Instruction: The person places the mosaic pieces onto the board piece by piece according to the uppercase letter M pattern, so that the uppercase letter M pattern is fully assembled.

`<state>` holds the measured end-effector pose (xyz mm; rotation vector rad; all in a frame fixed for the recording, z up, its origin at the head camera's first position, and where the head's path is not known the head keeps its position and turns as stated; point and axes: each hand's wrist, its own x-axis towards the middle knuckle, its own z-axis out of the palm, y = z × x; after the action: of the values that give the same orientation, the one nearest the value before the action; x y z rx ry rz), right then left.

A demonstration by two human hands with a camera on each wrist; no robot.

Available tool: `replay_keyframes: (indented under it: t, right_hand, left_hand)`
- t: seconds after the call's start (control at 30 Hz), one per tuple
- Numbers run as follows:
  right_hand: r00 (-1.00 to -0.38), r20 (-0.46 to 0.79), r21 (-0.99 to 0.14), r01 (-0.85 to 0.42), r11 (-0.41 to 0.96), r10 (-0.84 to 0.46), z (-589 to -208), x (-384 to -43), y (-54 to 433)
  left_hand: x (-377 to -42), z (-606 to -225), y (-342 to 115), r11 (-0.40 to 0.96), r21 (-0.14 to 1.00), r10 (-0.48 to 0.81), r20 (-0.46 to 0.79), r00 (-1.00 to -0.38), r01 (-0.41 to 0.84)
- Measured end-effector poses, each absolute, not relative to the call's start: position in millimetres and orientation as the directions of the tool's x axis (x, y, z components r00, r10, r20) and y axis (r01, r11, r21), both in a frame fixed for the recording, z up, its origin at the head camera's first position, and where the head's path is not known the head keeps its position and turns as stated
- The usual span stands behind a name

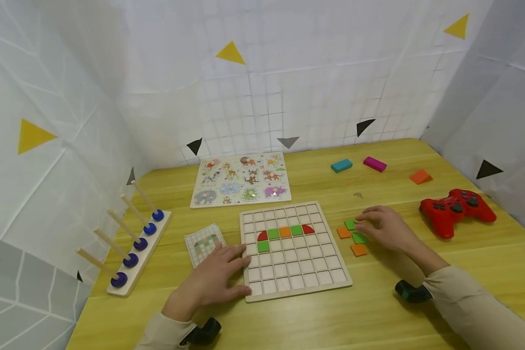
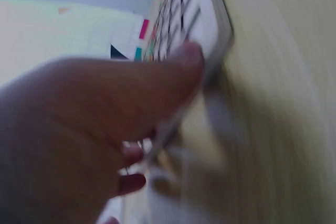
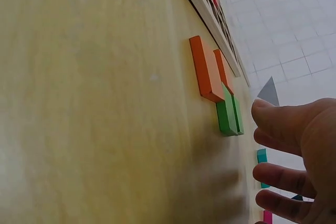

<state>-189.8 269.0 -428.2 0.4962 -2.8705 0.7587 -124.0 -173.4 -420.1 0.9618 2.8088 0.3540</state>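
Observation:
A wooden grid board (image 1: 304, 281) lies on the table. Its upper cells hold a row with a red rounded piece (image 1: 307, 229) at each end and green and orange squares between; a green square (image 1: 263, 246) sits below the left one. My left hand (image 1: 212, 277) rests at the board's left edge, fingers loosely spread, thumb tip on the corner in the left wrist view. To the right, my right hand (image 1: 387, 228) hovers with relaxed fingers beside loose tiles: two green tiles (image 1: 358, 238) and two orange tiles (image 1: 358, 250). Nothing shows between its fingers in the right wrist view.
A pattern card (image 1: 203, 241) lies partly under the left hand. Behind the board is an animal puzzle (image 1: 240, 180); at left stands a peg rack (image 1: 144, 262) with blue rings. Teal (image 1: 341, 166), magenta (image 1: 375, 164) and orange blocks (image 1: 421, 176) and a red game controller (image 1: 457, 211) lie rightward.

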Motion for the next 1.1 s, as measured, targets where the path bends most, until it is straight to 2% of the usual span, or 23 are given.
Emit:
replay_keyframes:
  t: [0.23,0.87,1.1]
  right_hand:
    - [-0.941,0.179,-0.454,-0.337,0.825,-0.286,-429,-191,268]
    - [-0.946,0.147,-0.479,-0.323,0.816,-0.288,-428,-193,262]
    - [-0.948,0.134,-0.469,-0.319,0.824,-0.29,-428,-195,262]
  left_hand:
    - [-120,-417,-169,0.788,0.264,0.598,-0.111,-0.794,0.556]
    - [-130,-427,-181,0.736,0.284,0.647,-0.029,-0.762,0.615]
    - [-128,-426,-180,0.746,0.277,0.638,-0.041,-0.769,0.605]
